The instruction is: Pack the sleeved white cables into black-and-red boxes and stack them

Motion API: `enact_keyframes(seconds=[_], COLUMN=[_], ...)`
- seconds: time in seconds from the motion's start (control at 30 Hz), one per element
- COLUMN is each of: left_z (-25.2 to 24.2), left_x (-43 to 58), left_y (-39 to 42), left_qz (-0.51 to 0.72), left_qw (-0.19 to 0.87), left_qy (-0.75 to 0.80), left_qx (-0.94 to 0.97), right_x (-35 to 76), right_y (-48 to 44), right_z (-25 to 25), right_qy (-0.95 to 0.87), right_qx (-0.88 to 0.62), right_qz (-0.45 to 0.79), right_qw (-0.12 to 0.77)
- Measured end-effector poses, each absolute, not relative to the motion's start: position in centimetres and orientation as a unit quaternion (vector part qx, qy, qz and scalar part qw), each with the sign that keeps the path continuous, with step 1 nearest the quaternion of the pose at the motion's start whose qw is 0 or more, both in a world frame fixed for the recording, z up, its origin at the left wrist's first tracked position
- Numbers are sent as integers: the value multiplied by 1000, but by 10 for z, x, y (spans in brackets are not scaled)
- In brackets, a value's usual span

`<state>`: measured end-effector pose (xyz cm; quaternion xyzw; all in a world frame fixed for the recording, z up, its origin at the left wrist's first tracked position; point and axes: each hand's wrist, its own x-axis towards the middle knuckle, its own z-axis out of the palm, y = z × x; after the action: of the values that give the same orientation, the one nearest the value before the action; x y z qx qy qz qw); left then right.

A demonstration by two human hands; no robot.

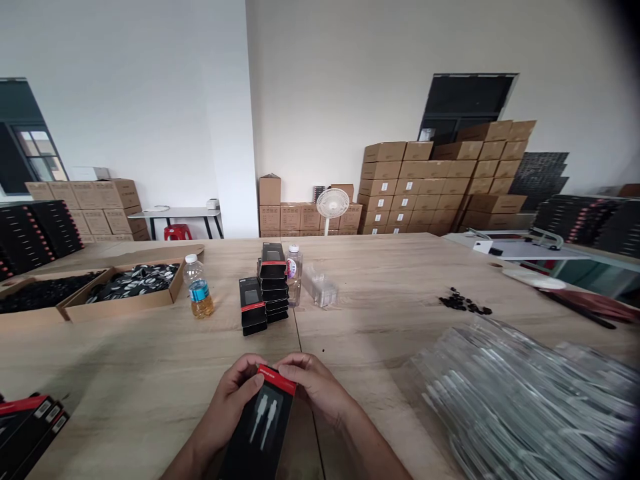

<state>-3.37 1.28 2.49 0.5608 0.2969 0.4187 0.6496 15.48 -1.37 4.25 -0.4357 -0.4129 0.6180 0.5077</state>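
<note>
Two bare hands hold a slim black box [265, 420], printed with white cable plugs below a red band, over a wood-grain table [370, 353]. From where I stand, the box is on the wearer's side of a stack of black cartons [274, 293]. The left hand [233, 400] is clamped on the box's upper left edge, thumb on the front. The right hand [313, 383] pinches its upper right corner, thumb also in front; the fingertips behind are hidden. Left of the stack stands a bottle of amber liquid [202, 303]; just right of it, clear plastic pieces [323, 288]. Farther right lie small black bits [465, 302] and, nearer the wearer, a heap of bagged white cables [530, 407].
</note>
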Motion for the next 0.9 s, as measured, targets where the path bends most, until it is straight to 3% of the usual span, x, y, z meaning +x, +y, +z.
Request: enact_keyframes(seconds=[0.2,0.37,0.53,0.9], left_z=[23,30,37,31], left_x=[-39,-45,-50,-37], left_y=[18,19,18,11], left_qz=[477,487,348,357], left_qw=[647,605,660,629], left_qy=[306,358,327,340], left_qx=[510,519,581,601], right_x=[150,141,156,155], right_y=[-18,-13,-4,-5], right_z=[43,38,42,51], right_qy=[-482,-456,-420,-446], right_qx=[-340,-380,-408,-402], right_qz=[690,607,484,437], right_qw=[420,528,650,670])
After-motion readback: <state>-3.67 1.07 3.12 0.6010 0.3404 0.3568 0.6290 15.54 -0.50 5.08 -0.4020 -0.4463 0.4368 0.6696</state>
